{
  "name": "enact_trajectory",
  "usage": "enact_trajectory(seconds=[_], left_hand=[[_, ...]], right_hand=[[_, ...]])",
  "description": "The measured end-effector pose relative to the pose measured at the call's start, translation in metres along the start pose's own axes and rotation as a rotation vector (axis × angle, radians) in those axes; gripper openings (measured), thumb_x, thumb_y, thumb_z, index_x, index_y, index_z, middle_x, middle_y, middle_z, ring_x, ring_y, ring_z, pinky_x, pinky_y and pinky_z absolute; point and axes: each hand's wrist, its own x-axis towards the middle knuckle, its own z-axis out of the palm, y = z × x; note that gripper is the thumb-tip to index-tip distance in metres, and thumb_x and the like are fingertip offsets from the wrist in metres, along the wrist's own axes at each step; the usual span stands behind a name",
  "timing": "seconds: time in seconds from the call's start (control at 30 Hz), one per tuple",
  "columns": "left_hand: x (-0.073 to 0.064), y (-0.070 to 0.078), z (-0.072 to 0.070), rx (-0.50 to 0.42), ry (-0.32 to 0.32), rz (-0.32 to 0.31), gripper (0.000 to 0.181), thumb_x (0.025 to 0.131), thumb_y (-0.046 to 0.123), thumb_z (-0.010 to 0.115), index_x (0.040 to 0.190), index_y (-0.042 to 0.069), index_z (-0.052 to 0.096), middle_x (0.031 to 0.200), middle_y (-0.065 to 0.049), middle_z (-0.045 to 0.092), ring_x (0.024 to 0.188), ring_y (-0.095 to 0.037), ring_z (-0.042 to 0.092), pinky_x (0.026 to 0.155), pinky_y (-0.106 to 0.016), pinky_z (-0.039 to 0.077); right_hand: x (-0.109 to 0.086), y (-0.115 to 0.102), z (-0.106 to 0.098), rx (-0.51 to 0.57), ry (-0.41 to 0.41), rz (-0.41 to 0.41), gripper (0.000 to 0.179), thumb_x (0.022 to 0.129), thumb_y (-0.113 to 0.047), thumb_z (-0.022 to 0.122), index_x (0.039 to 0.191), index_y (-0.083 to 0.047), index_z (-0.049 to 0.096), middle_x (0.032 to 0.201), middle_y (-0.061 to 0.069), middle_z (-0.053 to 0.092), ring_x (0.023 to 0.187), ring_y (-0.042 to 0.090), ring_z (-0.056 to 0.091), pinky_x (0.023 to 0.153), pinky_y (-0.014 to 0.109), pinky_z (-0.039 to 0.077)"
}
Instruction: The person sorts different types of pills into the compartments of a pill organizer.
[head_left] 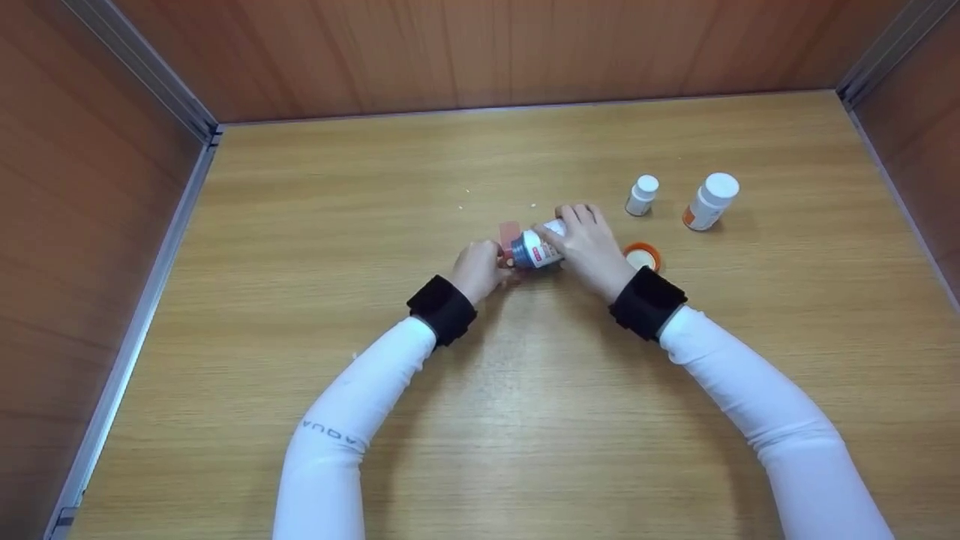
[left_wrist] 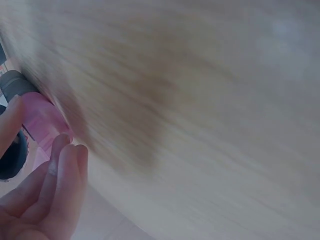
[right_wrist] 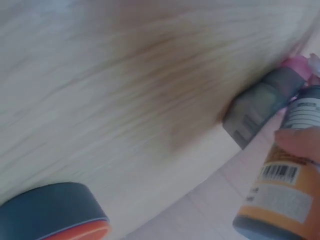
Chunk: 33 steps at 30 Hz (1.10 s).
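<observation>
In the head view my right hand [head_left: 592,247] grips a white pill bottle [head_left: 541,247], tilted with its mouth toward the left. The right wrist view shows its orange label [right_wrist: 282,187] and barcode, with a fingertip on its side. My left hand [head_left: 478,270] holds the pink end of a small pill box [left_wrist: 45,117] right at the bottle's mouth. A dark grey section of the box [right_wrist: 260,102] stretches along the table beside the bottle. A pink see-through flap [head_left: 510,231] stands beyond the fingers. The box's inside is hidden.
An orange-rimmed cap [head_left: 643,258] lies by the right wrist. Behind it stand a small white bottle [head_left: 642,195] and a larger white bottle [head_left: 711,201], both capped. Several tiny white bits lie beyond the hands. Wooden panels [head_left: 480,52] border the table.
</observation>
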Motion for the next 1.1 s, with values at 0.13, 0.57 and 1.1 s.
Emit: enact_trajectory(seconds=[0.13, 0.57, 1.1], left_hand=[[0.0003, 0.0001, 0.0004, -0.001, -0.006, -0.001, 0.020, 0.074, 0.016, 0.070, 0.084, -0.001, 0.066, 0.079, -0.010, 0.066, 0.067, -0.016, 0.053, 0.066, -0.030, 0.046], [-0.0007, -0.0004, 0.0003, -0.005, 0.008, 0.002, 0.021, 0.074, 0.018, 0.071, 0.081, 0.000, 0.066, 0.074, -0.008, 0.065, 0.064, -0.016, 0.054, 0.063, -0.029, 0.044], [0.0011, -0.0013, -0.0007, -0.026, -0.006, -0.014, 0.021, 0.074, 0.017, 0.070, 0.084, -0.001, 0.066, 0.073, -0.009, 0.064, 0.063, -0.017, 0.056, 0.062, -0.029, 0.046]], right_hand=[[-0.0002, -0.0008, -0.0006, 0.001, -0.003, 0.001, 0.053, 0.065, -0.002, 0.071, 0.116, -0.015, 0.059, 0.106, 0.021, 0.050, 0.099, 0.036, 0.046, 0.090, 0.050, 0.035], [0.0011, -0.0005, 0.0003, -0.033, 0.015, -0.019, 0.054, 0.063, -0.004, 0.074, 0.114, -0.015, 0.060, 0.105, 0.021, 0.050, 0.097, 0.037, 0.046, 0.088, 0.051, 0.037], [0.0031, 0.0013, -0.0006, -0.045, 0.029, -0.027, 0.051, 0.066, -0.001, 0.069, 0.114, -0.015, 0.060, 0.104, 0.021, 0.050, 0.095, 0.036, 0.047, 0.087, 0.049, 0.037]])
